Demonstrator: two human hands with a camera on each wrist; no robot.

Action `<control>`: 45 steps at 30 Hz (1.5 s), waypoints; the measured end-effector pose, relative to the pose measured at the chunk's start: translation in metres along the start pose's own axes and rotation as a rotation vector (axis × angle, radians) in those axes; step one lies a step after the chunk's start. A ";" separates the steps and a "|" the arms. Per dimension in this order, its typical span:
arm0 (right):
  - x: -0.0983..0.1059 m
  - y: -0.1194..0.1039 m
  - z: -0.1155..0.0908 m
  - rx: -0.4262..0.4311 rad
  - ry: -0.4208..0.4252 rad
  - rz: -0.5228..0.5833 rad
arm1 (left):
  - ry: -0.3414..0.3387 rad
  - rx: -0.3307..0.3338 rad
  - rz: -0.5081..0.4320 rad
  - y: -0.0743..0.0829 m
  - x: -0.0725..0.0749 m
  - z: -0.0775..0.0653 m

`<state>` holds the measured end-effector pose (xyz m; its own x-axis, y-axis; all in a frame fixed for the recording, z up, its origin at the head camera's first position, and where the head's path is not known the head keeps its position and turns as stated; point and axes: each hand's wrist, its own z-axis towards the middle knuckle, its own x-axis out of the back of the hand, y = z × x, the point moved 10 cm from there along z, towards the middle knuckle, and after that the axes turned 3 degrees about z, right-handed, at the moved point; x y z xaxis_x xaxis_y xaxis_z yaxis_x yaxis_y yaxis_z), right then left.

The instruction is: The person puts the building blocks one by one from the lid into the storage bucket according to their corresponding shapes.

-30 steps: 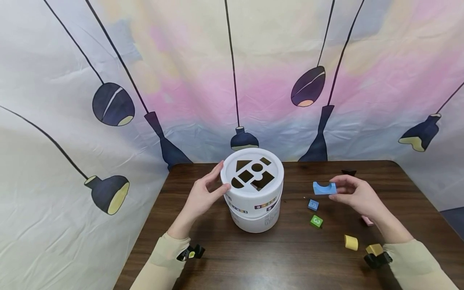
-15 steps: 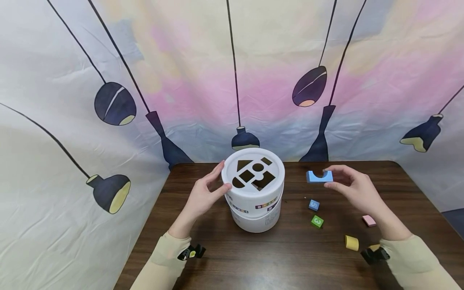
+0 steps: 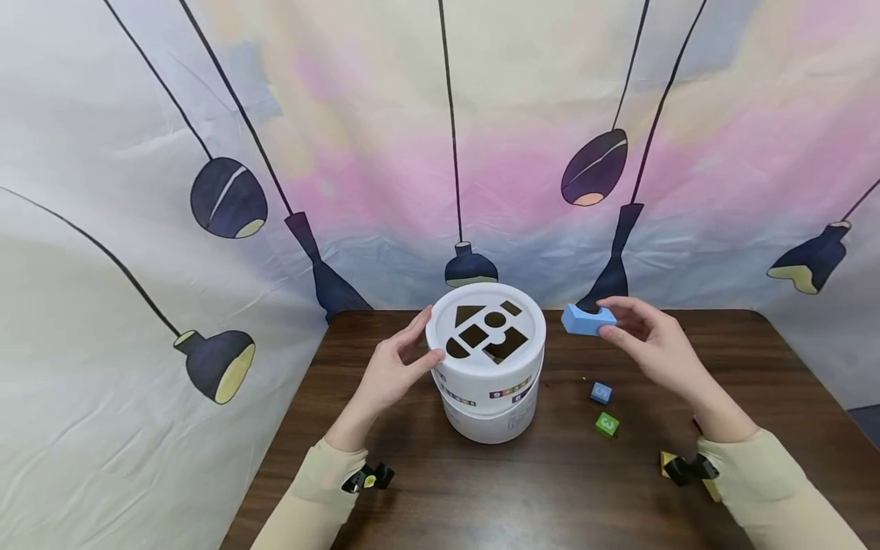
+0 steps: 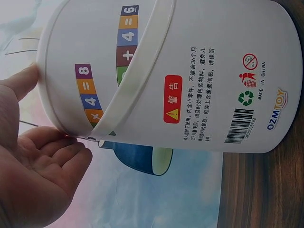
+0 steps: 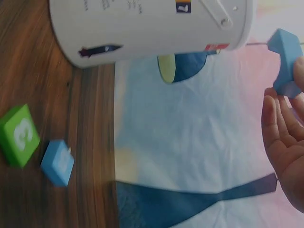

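Left hand point(image 3: 388, 372) spread, touched white bucket point(image 3: 490, 416), which stood toward far edge of tabletop point(image 3: 495, 496); right hand point(image 3: 656, 351) pinched notched blue block point(image 3: 584, 321) aloft, just right of bucket; green block point(image 3: 607, 425) lay near bucket

- Backdrop cloth point(image 3: 385, 130) hangs behind tbl point(image 3: 516, 496), greyish white at far L, pastel cream, pink & lt blue twd mid.
- Wrinkles/creases thru cloth, esp. low L.
- Navy pendant lamps pictured on it, pale undersides, thin dk cords: egg-shaped lamp point(image 3: 227, 200) upper L, 2nd egg-shaped lamp point(image 3: 595, 168) R of ctr, bell lamp point(image 3: 215, 368) low L, small dome lamp point(image 3: 471, 266) mid, tilted lamp point(image 3: 810, 257) far R.
- 2 slim-necked lamps point(image 3: 333, 286) reach down twd tbl's back edge.
- Tbl: dk brown wood grain, rounded back corners.
- Soft sheen on tabletop nr front.
- Dk bluish patch point(image 3: 868, 422) far R edge, unclear what.
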<state>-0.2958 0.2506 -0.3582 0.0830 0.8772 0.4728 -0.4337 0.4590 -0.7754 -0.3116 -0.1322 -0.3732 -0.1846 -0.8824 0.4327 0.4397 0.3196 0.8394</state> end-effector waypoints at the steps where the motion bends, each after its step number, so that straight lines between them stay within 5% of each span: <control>1: -0.002 -0.002 0.001 0.003 0.001 0.012 | 0.000 -0.001 0.000 0.000 0.000 0.000; 19: -0.040 -0.036 0.023 0.102 -0.086 0.208 | 0.014 -0.003 -0.002 -0.001 0.000 0.000; 34: -0.075 -0.063 0.035 0.154 -0.201 0.192 | 0.015 0.001 -0.025 -0.002 -0.003 0.001; 45: -0.081 -0.056 0.041 0.083 -0.246 0.162 | 0.026 -0.012 -0.075 -0.003 -0.003 0.001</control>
<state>-0.3147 0.1482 -0.3358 -0.2087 0.8727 0.4413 -0.4963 0.2943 -0.8167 -0.3132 -0.1300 -0.3766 -0.1948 -0.9122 0.3605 0.4361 0.2486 0.8649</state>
